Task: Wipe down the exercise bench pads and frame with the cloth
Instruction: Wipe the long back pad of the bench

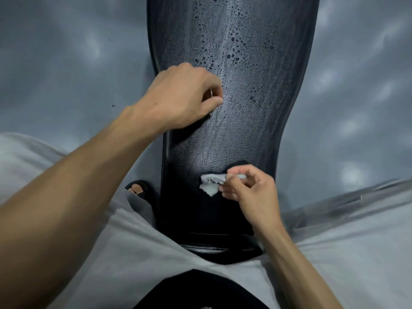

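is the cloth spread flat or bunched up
Bunched up: the small pale grey cloth sits crumpled on the black textured bench pad, pinched by the right hand.

The black leather-grain pad point(234, 108) runs lengthwise away from the viewer, its far half beaded with water drops, its near half mostly dry; a small crumpled pale cloth point(210, 184) lies on its near end
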Motion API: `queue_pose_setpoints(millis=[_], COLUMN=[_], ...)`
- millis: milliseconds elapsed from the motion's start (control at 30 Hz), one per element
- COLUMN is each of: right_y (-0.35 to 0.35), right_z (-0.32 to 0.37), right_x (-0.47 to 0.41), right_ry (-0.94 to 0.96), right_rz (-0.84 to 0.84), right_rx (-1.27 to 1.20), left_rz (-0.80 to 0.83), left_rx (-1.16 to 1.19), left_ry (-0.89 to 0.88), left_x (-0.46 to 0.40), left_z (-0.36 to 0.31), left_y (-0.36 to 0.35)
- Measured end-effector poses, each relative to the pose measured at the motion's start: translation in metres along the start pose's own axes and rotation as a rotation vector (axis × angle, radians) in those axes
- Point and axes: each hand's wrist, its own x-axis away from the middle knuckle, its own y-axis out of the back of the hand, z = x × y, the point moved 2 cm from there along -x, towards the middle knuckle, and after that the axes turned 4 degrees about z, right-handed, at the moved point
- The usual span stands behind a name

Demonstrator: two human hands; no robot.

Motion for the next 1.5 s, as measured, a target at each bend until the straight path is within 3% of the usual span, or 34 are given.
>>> queue_pose_setpoints(millis=[200,433,600,700,867,967,1133,1267,1400,1500], right_y=[-0.006,-0.004,-0.002,0.01,0.021,0.019,0.016,0.02,0.03,0.028], right_z=[0.043,0.0,0.059,0.077,0.079,0.083,0.085,0.08,0.08,0.083], right_x=[-0.052,-0.001,-0.05,-0.048,-0.04,-0.042,-0.041,-0.045,-0.05,-0.047], right_ry=[0.136,-0.14,0.12,0.165,0.157,0.168,0.206,0.285,0.463,0.454], right_rz=[-0.085,0.059,-0.003,0.049,0.117,0.152,0.196,0.203,0.129,0.315], right_rx=[-0.211,-0.13,-0.112,-0.169,-0.057,-0.038,-0.055,0.072,0.284,0.096], left_rz=[-0.014,-0.031,-0.04,-0.014,0.287,0.37,0.309,0.224,0.284,0.276], left_rx=[0.009,-0.002,0.02,0.129,0.347,0.357,0.24,0.189,0.381,0.643], left_ry=[0.023,0.016,0.019,-0.015,-0.098,-0.125,-0.129,-0.12,-0.068,-0.057], left_x=[-0.002,-0.002,-0.002,-0.003,0.002,0.006,0.012,0.012,0.017,0.02], left_z=[0.004,0.009,0.008,0.013,0.007,0.003,-0.001,0.003,0.003,-0.001], left_y=[0.001,0.004,0.003,0.009,0.011,0.004,-0.008,-0.005,-0.004,-0.002])
